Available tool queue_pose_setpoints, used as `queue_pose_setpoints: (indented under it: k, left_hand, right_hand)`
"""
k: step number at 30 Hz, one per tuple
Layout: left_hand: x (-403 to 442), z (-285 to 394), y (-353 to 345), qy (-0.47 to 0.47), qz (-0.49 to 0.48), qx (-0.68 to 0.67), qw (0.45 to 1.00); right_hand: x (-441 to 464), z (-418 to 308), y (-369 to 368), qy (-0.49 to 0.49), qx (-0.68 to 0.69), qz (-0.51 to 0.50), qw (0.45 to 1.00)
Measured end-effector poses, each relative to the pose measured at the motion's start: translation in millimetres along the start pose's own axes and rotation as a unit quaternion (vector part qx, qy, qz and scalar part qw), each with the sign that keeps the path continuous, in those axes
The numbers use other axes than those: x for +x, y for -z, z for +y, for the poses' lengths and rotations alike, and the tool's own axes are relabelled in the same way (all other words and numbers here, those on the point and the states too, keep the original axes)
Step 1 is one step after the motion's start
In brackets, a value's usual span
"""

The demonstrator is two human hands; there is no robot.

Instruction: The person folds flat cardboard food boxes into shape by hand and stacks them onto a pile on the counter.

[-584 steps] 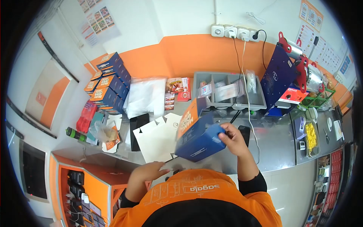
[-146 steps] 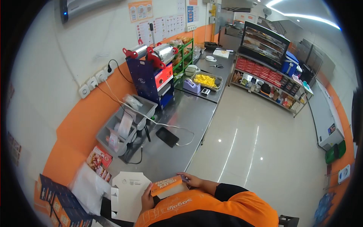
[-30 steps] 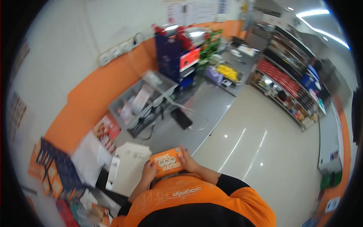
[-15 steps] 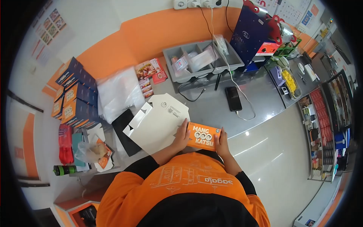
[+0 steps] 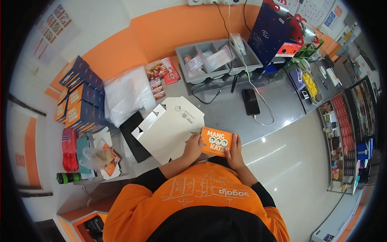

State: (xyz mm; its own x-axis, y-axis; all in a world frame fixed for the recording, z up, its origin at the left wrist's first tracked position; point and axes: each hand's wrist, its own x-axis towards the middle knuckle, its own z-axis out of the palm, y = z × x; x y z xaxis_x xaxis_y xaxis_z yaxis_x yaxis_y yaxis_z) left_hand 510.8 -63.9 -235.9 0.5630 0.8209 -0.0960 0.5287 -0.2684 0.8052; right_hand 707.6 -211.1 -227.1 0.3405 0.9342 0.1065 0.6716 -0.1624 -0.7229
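Observation:
An orange food box marked "MANG KATSU" is held in front of my body, its printed face up. My left hand grips its left side, and my right hand wraps its right side with the thumb over the lower front corner. Just left of the box lies an unfolded white carton blank with small printing near its upper end. A flat black item sticks out from under the blank's left edge.
Stacked navy and orange boxes stand at the left beside a pile of clear plastic bags. A grey divided tray sits at the back. A phone on a white cable lies near the table's right edge.
The orange box has tilted slightly clockwise in my hands. My right thumb has moved inward over its lower right face. The view has shifted slightly.

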Motion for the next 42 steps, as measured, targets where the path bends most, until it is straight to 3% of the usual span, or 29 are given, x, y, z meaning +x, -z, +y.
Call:
queue_pose_setpoints:
  k: [4,7,10,13,16,19,25,37,42]
  left_hand:
    - [-7,0,-9,0.025,0.003,-0.041,0.999]
    - [-14,21,10,0.06,-0.052,-0.037,0.996]
    - [-13,-1,4,-0.122,0.016,-0.103,0.987]
    - [-11,11,31,-0.279,-0.031,0.17,0.944]
    - [7,4,37,-0.371,-0.112,0.175,0.905]
    - [20,-2,32,-0.394,-0.154,0.243,0.873]
    - [34,1,30,-0.453,-0.1,0.265,0.845]
    - [32,-3,26,-0.453,-0.091,0.272,0.844]
    - [24,-13,30,-0.452,-0.151,0.243,0.845]
  right_hand:
    - [-5,7,-8,0.021,-0.012,0.004,1.0]
    - [-6,12,-9,0.016,-0.022,-0.011,1.0]
    - [-1,-7,15,0.034,-0.008,-0.043,0.998]
    - [6,-17,37,0.117,-0.153,-0.07,0.979]
    - [15,-5,42,0.162,-0.146,-0.082,0.973]
    - [22,3,48,0.208,-0.204,-0.083,0.953]
    - [27,5,50,0.212,-0.207,-0.097,0.95]
    - [35,6,53,0.227,-0.219,-0.143,0.938]
    - [27,4,52,0.227,-0.21,-0.169,0.936]
